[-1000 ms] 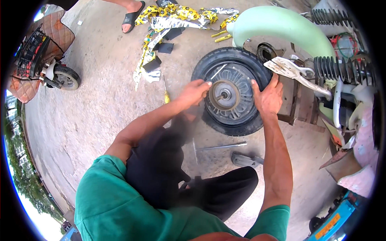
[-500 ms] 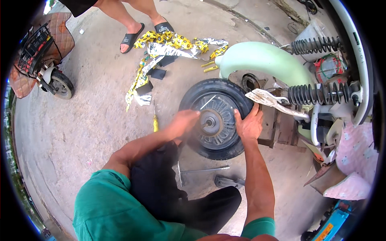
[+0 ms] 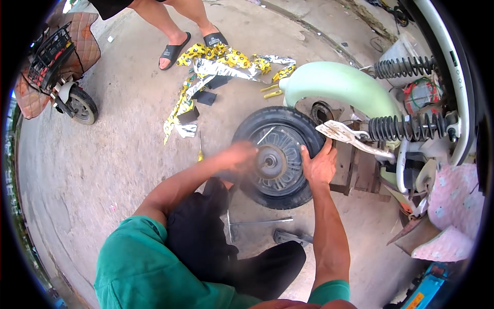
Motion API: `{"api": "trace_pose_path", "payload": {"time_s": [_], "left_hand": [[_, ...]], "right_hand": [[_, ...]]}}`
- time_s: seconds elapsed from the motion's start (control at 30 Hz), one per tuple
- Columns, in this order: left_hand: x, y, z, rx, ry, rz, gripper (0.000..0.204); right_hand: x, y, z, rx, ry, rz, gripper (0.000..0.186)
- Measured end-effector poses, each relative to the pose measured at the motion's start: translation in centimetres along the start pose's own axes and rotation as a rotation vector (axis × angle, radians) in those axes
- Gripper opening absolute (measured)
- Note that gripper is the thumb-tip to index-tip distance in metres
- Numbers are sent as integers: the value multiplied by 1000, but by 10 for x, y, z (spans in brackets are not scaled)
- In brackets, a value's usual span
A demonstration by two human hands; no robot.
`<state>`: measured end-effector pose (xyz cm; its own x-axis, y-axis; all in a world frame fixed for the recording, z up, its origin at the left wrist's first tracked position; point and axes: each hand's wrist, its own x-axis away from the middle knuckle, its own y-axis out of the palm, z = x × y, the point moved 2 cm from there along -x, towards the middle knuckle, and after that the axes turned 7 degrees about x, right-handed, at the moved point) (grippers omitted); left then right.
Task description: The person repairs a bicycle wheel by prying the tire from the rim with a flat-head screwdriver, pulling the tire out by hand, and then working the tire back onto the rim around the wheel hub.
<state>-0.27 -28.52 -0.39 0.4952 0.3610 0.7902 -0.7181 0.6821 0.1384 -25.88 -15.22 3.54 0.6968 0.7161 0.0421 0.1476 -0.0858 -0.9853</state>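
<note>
A scooter wheel point(image 3: 282, 198) with a black tyre and a dusty grey hub lies on its side in front of me. My right hand point(image 3: 320, 164) grips its right edge, thumb toward the hub and fingers round the tyre. Over the left part of the hub, my left hand point(image 3: 241, 156) is smeared by motion. Its fingers cannot be made out, nor whether anything is in them. A thin pale stick-like piece point(image 3: 265, 135) rests on the upper part of the hub. The axle stub point(image 3: 269, 161) stands up at the centre.
Right of the wheel is a scooter body with a pale green mudguard point(image 3: 339, 77) and a spring shock absorber point(image 3: 401, 127). On the ground are a T-handle wrench point(image 3: 262, 222), a yellow-handled screwdriver point(image 3: 200, 153) and yellow-and-silver wrapping point(image 3: 221, 64). A person's sandalled foot point(image 3: 174, 50) stands beyond.
My left hand is still blurred over the hub, slightly lower and more smeared. My right hand keeps its place on the tyre. The whole view has shifted slightly.
</note>
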Motion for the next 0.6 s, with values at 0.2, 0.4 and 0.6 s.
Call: {"api": "trace_pose_path", "payload": {"time_s": [0.2, 0.4, 0.6], "left_hand": [[-15, 11, -23, 47, 180, 159, 36], [-15, 26, -44, 218, 258, 155, 37], [-12, 29, -36, 218, 224, 201, 36]], "right_hand": [[1, 6, 1, 22, -26, 42, 98], [4, 4, 5, 30, -18, 34, 97], [2, 5, 7, 30, -16, 25, 97]]}}
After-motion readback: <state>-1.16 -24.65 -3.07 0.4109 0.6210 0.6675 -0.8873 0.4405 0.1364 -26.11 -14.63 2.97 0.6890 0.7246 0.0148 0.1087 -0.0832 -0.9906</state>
